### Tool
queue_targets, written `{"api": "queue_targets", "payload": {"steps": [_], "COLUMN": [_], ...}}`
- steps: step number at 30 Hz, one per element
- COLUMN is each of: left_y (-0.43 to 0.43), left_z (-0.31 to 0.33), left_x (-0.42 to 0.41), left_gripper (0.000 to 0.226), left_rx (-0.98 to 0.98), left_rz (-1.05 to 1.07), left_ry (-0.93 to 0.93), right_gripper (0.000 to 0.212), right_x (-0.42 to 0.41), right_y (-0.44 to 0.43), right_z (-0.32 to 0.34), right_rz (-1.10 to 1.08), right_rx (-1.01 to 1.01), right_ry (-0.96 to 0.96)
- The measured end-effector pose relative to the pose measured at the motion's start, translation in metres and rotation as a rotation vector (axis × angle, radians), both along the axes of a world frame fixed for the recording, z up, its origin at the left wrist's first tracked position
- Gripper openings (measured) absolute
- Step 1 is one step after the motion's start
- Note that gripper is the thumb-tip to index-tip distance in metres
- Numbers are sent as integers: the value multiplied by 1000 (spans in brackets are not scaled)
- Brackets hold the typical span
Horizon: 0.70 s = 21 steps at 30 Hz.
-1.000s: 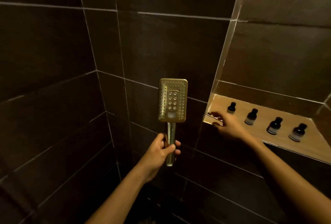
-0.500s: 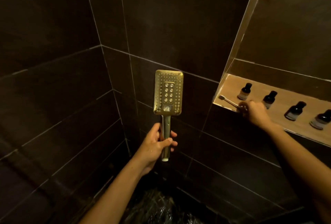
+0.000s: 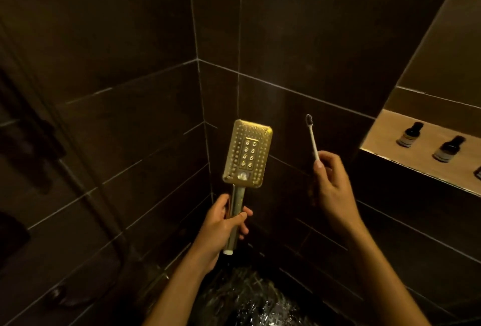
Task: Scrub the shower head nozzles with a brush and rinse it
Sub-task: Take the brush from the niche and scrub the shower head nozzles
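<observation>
One shower head, left hand; one brush (upright), right hand.

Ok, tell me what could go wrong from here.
The right hand holds the brush only by its handle's end, so it may flex or slip once pressed on the nozzles. The left hand grips the shower head by its handle alone; scrubbing could twist it. The floor glistens with water: a slipping risk.

"Where is the left hand?"
"Low and central, forearm reaching up from below, fingers wrapped round the shower head handle."
"And the right hand?"
"Slightly higher, apart from it, pinching the brush upright."
</observation>
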<state>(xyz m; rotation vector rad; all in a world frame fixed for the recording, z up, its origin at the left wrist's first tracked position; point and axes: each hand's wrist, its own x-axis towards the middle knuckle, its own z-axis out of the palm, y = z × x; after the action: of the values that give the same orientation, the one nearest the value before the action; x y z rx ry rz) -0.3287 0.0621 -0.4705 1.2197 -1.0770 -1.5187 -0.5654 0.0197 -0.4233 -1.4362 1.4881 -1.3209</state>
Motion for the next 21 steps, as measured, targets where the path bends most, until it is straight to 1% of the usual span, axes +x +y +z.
{"api": "queue_targets", "payload": {"steps": [2, 6, 8, 10, 13, 17, 21], "left_y": [11, 28, 35, 40, 49, 58, 65], "left_z": [-5, -18, -26, -32, -39, -45, -49], "left_x": [23, 65, 83, 96, 111, 130, 144], "left_gripper": [28, 10, 12, 17, 20, 21, 20], "left_rx": [5, 11, 14, 13, 21, 15, 36], "left_rz": [69, 224, 301, 352, 392, 411, 400], "left_ry": [3, -75, -111, -137, -181, -248, -280], "right_gripper": [17, 22, 25, 20, 15, 25, 25], "right_x": [41, 101, 123, 137, 158, 184, 196], "right_y": [10, 21, 23, 23, 23, 19, 12], "right_z": [-1, -10, -16, -22, -30, -37, -38], "right_rz": [110, 296, 390, 478, 617, 716, 793], "right_rx": [-26, -67, -76, -104, -130, -167, -171], "right_ry": [4, 246, 330, 413, 529, 670, 770]}}
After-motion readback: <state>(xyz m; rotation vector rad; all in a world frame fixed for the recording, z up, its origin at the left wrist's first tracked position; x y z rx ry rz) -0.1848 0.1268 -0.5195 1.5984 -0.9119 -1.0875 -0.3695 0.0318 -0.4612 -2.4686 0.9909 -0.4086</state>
